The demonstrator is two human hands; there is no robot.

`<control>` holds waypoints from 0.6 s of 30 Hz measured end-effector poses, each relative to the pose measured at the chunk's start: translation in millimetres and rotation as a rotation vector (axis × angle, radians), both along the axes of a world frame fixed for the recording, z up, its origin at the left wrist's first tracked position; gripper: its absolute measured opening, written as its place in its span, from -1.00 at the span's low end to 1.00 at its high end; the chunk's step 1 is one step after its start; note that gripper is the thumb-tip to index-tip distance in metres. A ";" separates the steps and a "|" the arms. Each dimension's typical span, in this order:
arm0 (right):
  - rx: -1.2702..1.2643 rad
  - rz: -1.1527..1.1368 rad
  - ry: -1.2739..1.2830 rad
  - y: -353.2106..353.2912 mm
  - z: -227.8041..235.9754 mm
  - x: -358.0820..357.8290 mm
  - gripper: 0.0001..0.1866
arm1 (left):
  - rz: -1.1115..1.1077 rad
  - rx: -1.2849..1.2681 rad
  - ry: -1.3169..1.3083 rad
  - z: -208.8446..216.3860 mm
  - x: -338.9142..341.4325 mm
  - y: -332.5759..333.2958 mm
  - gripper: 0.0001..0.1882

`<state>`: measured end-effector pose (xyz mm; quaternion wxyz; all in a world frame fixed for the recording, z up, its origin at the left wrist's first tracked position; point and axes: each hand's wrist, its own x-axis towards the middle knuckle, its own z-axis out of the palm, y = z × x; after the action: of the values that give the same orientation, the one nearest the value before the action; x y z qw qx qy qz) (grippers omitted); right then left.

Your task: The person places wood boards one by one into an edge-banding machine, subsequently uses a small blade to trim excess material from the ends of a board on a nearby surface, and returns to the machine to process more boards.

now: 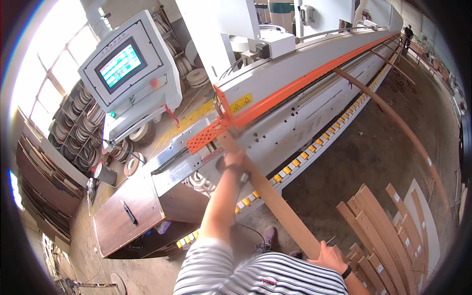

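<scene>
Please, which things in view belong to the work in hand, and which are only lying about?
Seemingly in use:
machine with orange guard
long board, far end beside the guard
left hand and right hand, both on the board

Seemingly lying about:
slim black object on brown cabinet
boards at lower right
rolls at left
grey bucket

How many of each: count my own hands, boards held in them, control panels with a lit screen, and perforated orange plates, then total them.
Hands: 2, left hand and right hand
Held board: 1
Lit-screen control panel: 1
Perforated orange plate: 1
Total: 5
</scene>
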<state>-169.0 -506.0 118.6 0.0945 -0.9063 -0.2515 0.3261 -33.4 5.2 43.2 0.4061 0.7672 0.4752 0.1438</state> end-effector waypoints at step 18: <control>0.043 -0.021 0.041 -2.8 0.4 28.9 -0.18 | -0.014 0.088 0.061 9.8 15.9 -5.4 -0.05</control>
<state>-140.1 -508.8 119.1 0.1226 -0.8998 -0.2468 0.3383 -17.5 -0.2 53.0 0.3583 0.7917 0.4750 0.1384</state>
